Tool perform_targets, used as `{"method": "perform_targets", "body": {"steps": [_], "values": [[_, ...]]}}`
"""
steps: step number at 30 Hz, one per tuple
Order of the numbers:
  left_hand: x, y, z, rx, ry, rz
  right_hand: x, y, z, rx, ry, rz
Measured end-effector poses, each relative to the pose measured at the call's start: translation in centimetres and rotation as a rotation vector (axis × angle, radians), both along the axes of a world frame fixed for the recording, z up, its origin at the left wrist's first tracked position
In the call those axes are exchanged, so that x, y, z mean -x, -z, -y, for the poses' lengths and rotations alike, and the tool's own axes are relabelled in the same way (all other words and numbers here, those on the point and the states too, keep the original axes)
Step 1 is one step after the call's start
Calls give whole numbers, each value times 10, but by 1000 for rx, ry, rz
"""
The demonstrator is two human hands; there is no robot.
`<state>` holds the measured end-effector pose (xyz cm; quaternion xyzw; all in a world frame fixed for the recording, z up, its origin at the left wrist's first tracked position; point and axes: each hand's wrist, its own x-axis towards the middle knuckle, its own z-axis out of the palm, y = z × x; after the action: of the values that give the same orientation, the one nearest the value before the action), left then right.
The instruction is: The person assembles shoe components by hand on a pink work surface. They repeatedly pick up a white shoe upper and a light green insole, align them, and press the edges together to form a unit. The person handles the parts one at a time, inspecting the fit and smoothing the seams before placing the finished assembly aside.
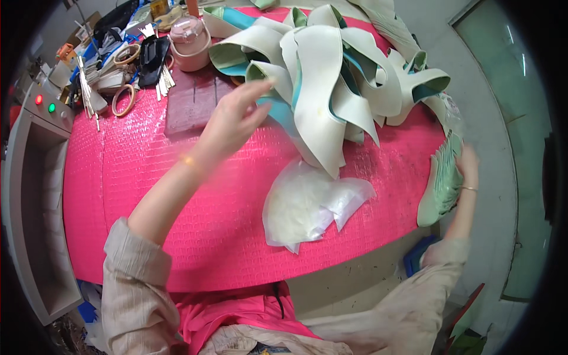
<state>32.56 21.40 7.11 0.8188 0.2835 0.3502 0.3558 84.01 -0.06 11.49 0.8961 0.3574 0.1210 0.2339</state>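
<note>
My left hand (239,115) is raised over the pink table, slightly blurred. Its fingers are stretched out with the thumb apart, and nothing shows in them. The fingertips come close to a heap of curved off-white shoe-upper pieces (319,89) with teal and pale green undersides. At the table's right edge, my right hand (467,165) is against the far side of a fanned stack of pale green sole-shaped pieces (441,180). Its fingers are mostly hidden, so their grip does not show. Between my arms lies a translucent plastic bag (302,204) with pale contents.
A pink lidded tub (190,44) stands behind a dark reddish slab (189,106). Tape rolls (123,100), strips and tools clutter the back left. A grey open-fronted box (32,207) with red and green lights borders the left edge. More pale pieces (390,23) lie at the back right.
</note>
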Motion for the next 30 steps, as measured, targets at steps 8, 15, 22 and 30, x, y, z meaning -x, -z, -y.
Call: {"method": "perform_targets", "body": {"steps": [8,15,22,30], "values": [[-82,-28,-74,444,11,497,252,2,-252,-791,-692,-934],[-86,6,-65,56,30,-370,274,-56,-138,-1209,-440,-1994],[-122,-49,-34,985,-97,538,262,-45,-105,-1177,-458,-1845],[-122,8,-83,632,-575,310,154,-113,64,-1692,-569,-1517]]}}
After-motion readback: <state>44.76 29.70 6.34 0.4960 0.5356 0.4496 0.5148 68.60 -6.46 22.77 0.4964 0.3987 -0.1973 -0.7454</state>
